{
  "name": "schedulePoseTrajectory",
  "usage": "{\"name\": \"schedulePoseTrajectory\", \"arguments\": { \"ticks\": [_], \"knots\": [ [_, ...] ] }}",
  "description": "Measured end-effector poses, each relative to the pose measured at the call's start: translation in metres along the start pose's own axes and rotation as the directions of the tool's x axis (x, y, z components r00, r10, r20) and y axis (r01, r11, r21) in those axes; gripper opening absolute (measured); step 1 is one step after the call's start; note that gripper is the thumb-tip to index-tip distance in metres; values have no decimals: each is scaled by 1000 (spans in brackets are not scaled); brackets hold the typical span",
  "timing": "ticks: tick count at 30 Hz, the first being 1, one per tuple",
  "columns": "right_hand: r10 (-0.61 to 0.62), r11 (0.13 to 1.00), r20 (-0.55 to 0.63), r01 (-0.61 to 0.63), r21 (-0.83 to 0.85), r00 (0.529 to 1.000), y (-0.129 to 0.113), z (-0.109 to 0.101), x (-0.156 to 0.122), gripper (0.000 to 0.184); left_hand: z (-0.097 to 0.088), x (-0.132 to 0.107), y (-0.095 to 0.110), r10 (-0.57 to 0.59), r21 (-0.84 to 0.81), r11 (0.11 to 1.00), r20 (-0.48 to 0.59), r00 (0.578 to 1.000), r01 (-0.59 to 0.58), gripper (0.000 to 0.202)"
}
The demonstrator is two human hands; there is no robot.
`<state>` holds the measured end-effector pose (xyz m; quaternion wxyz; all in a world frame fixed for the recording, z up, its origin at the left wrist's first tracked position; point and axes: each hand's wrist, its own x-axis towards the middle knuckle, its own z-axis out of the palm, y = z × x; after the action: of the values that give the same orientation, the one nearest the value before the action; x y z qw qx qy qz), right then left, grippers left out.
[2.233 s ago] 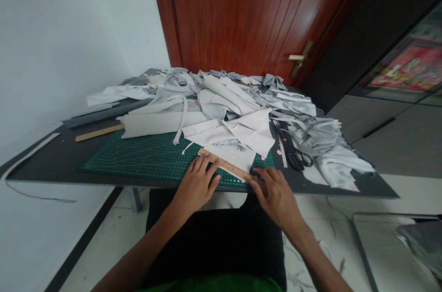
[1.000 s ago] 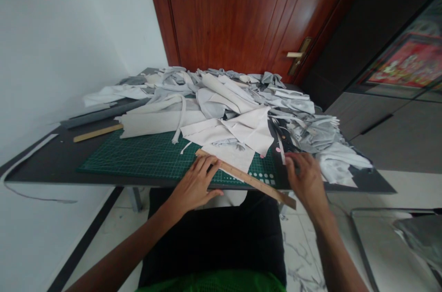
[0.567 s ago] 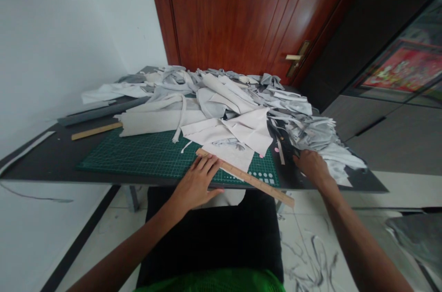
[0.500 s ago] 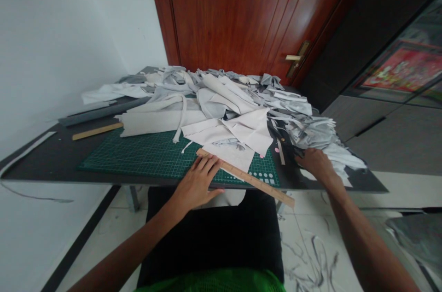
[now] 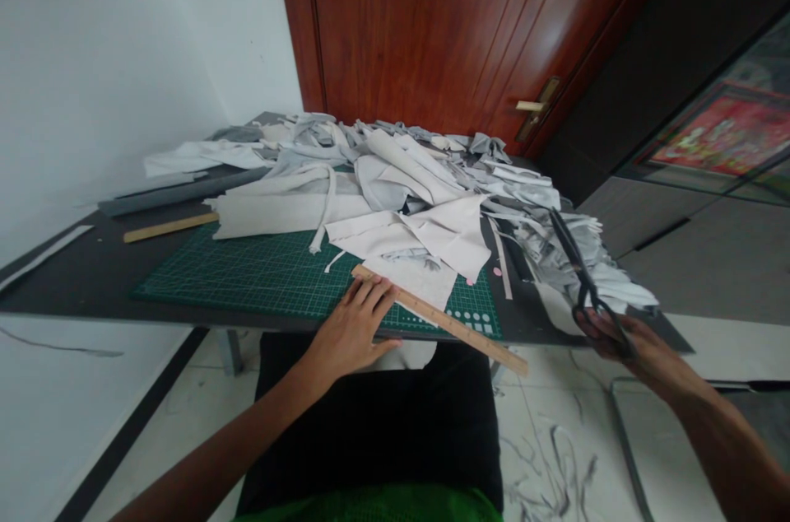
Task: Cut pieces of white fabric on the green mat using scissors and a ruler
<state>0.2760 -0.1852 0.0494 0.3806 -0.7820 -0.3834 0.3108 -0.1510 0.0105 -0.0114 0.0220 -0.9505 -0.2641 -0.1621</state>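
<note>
My left hand (image 5: 356, 324) lies flat with its fingers stretched over the upper left end of a wooden ruler (image 5: 457, 327), pressing it down. The ruler slants to the lower right, and its far end juts past the table's front edge. Under it is a piece of white fabric (image 5: 425, 279) on the green cutting mat (image 5: 271, 275). At the right, my right hand (image 5: 617, 337) is closed round the handles of black scissors (image 5: 575, 254). Their blades point up and away, in front of the fabric scraps.
Heaps of white and grey fabric (image 5: 395, 164) cover the back of the dark table (image 5: 80, 283). A second wooden ruler (image 5: 171, 227) lies at the left. Pale scraps (image 5: 608, 279) are piled at the right, and offcuts (image 5: 564, 464) litter the floor. A wooden door (image 5: 420, 28) stands behind.
My right hand has picked up the scissors from the table and moved them right and toward me. My left hand and the ruler stay in place.
</note>
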Motion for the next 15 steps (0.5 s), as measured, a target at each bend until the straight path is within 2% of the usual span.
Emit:
{"name": "schedulePoseTrajectory", "arguments": {
  "ticks": [3,6,7,9,12,15],
  "knots": [
    [-90,975,131,61,215,987,0,20,-16,74,0,0,0,-7,-13,1000,-1,1000,7,82],
    [-233,931,265,136,340,936,-7,42,-29,87,-1,0,1,-14,-34,999,-13,1000,13,80],
    [-251,917,296,129,377,922,-11,47,-34,89,-1,0,1,-12,-36,999,-17,1000,11,80],
    [-213,906,344,53,419,914,-19,54,-43,81,-1,0,1,-7,-36,999,-23,1000,6,80],
    [-87,954,431,-50,296,898,-26,49,-54,59,-1,0,0,-4,-40,999,-28,1000,3,81],
    [1,999,495,-22,37,869,-28,31,-58,56,0,0,0,-4,-37,999,-23,1000,3,81]
  ]
}}
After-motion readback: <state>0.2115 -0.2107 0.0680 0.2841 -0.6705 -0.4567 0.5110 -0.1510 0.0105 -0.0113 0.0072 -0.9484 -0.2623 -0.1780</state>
